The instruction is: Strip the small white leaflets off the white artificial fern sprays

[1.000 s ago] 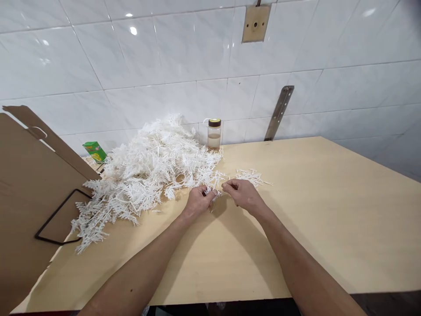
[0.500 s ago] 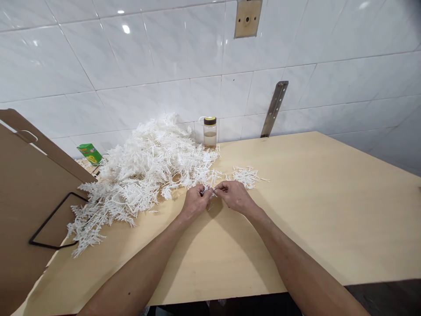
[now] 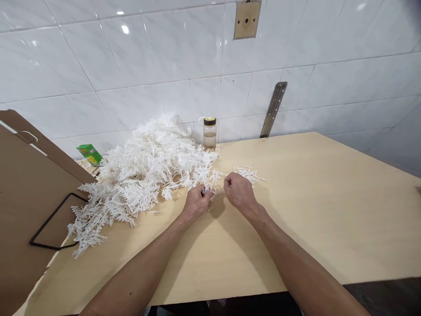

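Observation:
My left hand [image 3: 197, 201] is closed on a white branched plastic piece [image 3: 215, 192], whose thin twigs stick out past the thumb. Just right of it, my right hand [image 3: 239, 192] is closed in a pinch, apart from the left; what its fingertips hold, if anything, is too small to make out. A large heap of white branched pieces [image 3: 151, 158] spreads over the table behind and left of my left hand. Beyond my right hand lies a small pile of loose white bits [image 3: 249, 174], partly hidden by that hand.
The light wooden table [image 3: 329, 210] meets a tiled wall. A lidded bottle [image 3: 209, 133] stands behind the heap, and a green box [image 3: 90, 154] is at its left. A cardboard box [image 3: 36, 193] borders the left side. A metal bracket [image 3: 273, 109] is against the wall.
My right hand has moved right, away from my left hand, and now covers part of the small pile. My left hand has stayed nearly in place.

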`<state>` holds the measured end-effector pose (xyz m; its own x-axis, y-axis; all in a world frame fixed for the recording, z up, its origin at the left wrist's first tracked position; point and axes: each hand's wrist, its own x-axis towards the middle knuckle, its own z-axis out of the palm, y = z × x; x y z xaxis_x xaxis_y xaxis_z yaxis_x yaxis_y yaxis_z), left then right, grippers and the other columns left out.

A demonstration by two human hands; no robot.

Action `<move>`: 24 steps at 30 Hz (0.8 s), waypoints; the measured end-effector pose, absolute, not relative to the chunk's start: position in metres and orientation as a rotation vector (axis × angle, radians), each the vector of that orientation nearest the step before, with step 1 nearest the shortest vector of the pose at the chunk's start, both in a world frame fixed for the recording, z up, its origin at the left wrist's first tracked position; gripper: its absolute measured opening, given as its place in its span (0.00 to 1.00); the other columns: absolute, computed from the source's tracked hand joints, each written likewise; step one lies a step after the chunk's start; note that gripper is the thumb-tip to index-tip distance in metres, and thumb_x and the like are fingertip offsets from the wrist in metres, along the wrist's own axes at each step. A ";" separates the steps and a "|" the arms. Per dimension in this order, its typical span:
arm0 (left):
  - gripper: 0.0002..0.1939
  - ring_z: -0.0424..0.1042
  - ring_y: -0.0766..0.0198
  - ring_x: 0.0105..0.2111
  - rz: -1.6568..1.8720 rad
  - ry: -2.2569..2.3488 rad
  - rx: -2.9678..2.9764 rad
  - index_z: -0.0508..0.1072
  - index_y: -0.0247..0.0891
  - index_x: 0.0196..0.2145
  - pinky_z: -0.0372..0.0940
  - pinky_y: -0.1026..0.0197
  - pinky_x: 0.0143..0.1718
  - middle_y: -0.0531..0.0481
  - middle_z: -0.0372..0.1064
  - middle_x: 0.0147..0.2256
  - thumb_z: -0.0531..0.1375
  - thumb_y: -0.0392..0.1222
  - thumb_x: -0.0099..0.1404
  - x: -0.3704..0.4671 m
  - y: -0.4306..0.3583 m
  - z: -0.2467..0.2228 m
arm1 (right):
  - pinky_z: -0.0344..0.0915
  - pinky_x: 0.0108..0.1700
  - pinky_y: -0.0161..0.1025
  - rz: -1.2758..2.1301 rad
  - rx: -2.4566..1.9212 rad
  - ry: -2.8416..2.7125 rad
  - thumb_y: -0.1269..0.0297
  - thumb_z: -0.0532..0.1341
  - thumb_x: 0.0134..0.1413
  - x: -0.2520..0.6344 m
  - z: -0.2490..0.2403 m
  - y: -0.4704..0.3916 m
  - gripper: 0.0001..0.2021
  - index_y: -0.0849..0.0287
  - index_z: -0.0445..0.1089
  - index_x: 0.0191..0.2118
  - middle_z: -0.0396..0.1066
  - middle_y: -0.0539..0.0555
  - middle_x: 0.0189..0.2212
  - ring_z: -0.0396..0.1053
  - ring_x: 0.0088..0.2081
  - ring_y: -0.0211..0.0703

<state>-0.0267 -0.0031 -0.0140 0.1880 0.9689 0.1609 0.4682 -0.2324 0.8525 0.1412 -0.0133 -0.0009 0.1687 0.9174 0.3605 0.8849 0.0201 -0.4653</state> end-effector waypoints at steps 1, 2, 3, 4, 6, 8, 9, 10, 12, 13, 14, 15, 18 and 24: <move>0.14 0.55 0.68 0.21 0.987 1.362 1.773 0.65 0.38 0.21 0.48 0.65 0.24 0.57 0.56 0.18 0.57 0.48 0.58 -0.027 -0.003 -0.015 | 0.61 0.38 0.37 0.098 -1.829 -1.642 0.69 0.57 0.54 0.145 0.000 -0.013 0.05 0.60 0.70 0.35 0.74 0.57 0.35 0.70 0.35 0.44; 0.15 0.54 0.69 0.20 1.005 1.365 1.742 0.64 0.38 0.21 0.48 0.65 0.23 0.57 0.54 0.17 0.57 0.49 0.58 -0.027 -0.002 -0.016 | 0.62 0.38 0.37 0.161 -1.804 -1.581 0.67 0.59 0.54 0.148 0.000 -0.013 0.05 0.60 0.70 0.36 0.74 0.57 0.35 0.70 0.34 0.44; 0.15 0.54 0.69 0.20 1.022 1.359 1.714 0.64 0.38 0.21 0.47 0.65 0.23 0.58 0.53 0.17 0.57 0.50 0.59 -0.027 -0.001 -0.017 | 0.63 0.36 0.37 0.271 -1.776 -1.530 0.65 0.59 0.54 0.151 0.000 -0.013 0.06 0.60 0.70 0.36 0.74 0.56 0.35 0.70 0.32 0.42; 0.16 0.53 0.69 0.20 1.039 1.351 1.693 0.63 0.38 0.21 0.47 0.65 0.23 0.58 0.53 0.17 0.57 0.51 0.59 -0.027 -0.001 -0.017 | 0.64 0.33 0.36 0.426 -1.740 -1.491 0.63 0.59 0.55 0.151 0.000 -0.013 0.07 0.60 0.70 0.36 0.74 0.55 0.34 0.70 0.28 0.40; 0.16 0.53 0.70 0.20 1.077 1.343 1.667 0.61 0.39 0.21 0.47 0.65 0.23 0.59 0.52 0.17 0.58 0.51 0.59 -0.027 -0.001 -0.018 | 0.62 0.25 0.34 0.807 -1.653 -1.432 0.56 0.56 0.58 0.148 -0.001 -0.015 0.12 0.60 0.70 0.34 0.72 0.53 0.28 0.65 0.20 0.35; 0.17 0.52 0.70 0.20 1.118 1.342 1.663 0.59 0.39 0.21 0.46 0.65 0.23 0.59 0.50 0.16 0.58 0.51 0.59 -0.025 -0.003 -0.018 | 0.60 0.20 0.33 1.136 -1.561 -1.382 0.50 0.56 0.59 0.141 -0.001 -0.017 0.18 0.61 0.70 0.31 0.71 0.52 0.25 0.61 0.15 0.32; 0.18 0.51 0.70 0.20 1.140 1.340 1.671 0.58 0.39 0.20 0.47 0.65 0.23 0.59 0.49 0.17 0.58 0.51 0.59 -0.025 -0.004 -0.017 | 0.59 0.19 0.32 1.244 -1.523 -1.354 0.48 0.57 0.58 0.137 -0.001 -0.018 0.19 0.61 0.70 0.30 0.71 0.53 0.24 0.60 0.15 0.31; 0.18 0.51 0.70 0.20 1.159 1.337 1.684 0.57 0.39 0.20 0.47 0.65 0.23 0.59 0.50 0.17 0.57 0.51 0.59 -0.024 -0.006 -0.017 | 0.59 0.18 0.32 1.322 -1.490 -1.330 0.46 0.58 0.57 0.133 -0.001 -0.019 0.21 0.62 0.70 0.29 0.71 0.54 0.24 0.60 0.16 0.31; 0.17 0.52 0.70 0.21 1.185 1.332 1.721 0.58 0.39 0.20 0.48 0.65 0.24 0.58 0.50 0.18 0.56 0.49 0.60 -0.023 -0.008 -0.015 | 0.58 0.17 0.31 1.409 -1.441 -1.295 0.45 0.60 0.54 0.129 -0.002 -0.020 0.22 0.62 0.70 0.29 0.70 0.53 0.22 0.60 0.16 0.31; 0.16 0.52 0.70 0.22 1.189 1.334 1.743 0.59 0.38 0.20 0.48 0.65 0.24 0.58 0.51 0.19 0.56 0.48 0.60 -0.023 -0.009 -0.014 | 0.57 0.17 0.31 1.427 -1.430 -1.285 0.45 0.62 0.53 0.128 -0.002 -0.020 0.21 0.62 0.69 0.28 0.69 0.52 0.21 0.60 0.15 0.31; 0.15 0.52 0.70 0.22 1.186 1.336 1.763 0.59 0.38 0.20 0.49 0.65 0.25 0.58 0.51 0.19 0.56 0.47 0.60 -0.023 -0.010 -0.013 | 0.55 0.16 0.30 1.437 -1.428 -1.284 0.45 0.63 0.52 0.128 -0.003 -0.019 0.21 0.61 0.69 0.28 0.68 0.50 0.19 0.60 0.15 0.31; 0.15 0.53 0.70 0.22 1.182 1.340 1.786 0.59 0.38 0.20 0.49 0.65 0.25 0.57 0.51 0.19 0.56 0.46 0.60 -0.023 -0.011 -0.012 | 0.54 0.16 0.30 1.442 -1.428 -1.289 0.46 0.64 0.50 0.130 -0.004 -0.018 0.20 0.61 0.69 0.28 0.66 0.48 0.18 0.59 0.14 0.31; 0.15 0.54 0.69 0.23 1.171 1.341 1.820 0.61 0.37 0.20 0.50 0.65 0.26 0.57 0.52 0.20 0.56 0.47 0.60 -0.024 -0.011 -0.011 | 0.54 0.16 0.29 1.411 -1.409 -1.320 0.50 0.66 0.48 0.136 -0.009 -0.015 0.17 0.61 0.69 0.29 0.66 0.47 0.18 0.61 0.15 0.31; 0.16 0.53 0.69 0.22 1.159 1.343 1.821 0.63 0.37 0.20 0.50 0.65 0.25 0.57 0.51 0.19 0.56 0.48 0.61 -0.025 -0.011 -0.010 | 0.52 0.15 0.29 1.340 -1.388 -1.376 0.55 0.65 0.49 0.137 -0.008 -0.016 0.12 0.61 0.69 0.30 0.66 0.48 0.19 0.62 0.16 0.31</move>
<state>-0.0254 -0.0109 -0.0101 0.1115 0.9480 0.2982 0.4338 -0.3164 0.8436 0.1366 -0.0158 -0.0076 -0.1278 0.9782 -0.1634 0.1894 -0.1377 -0.9722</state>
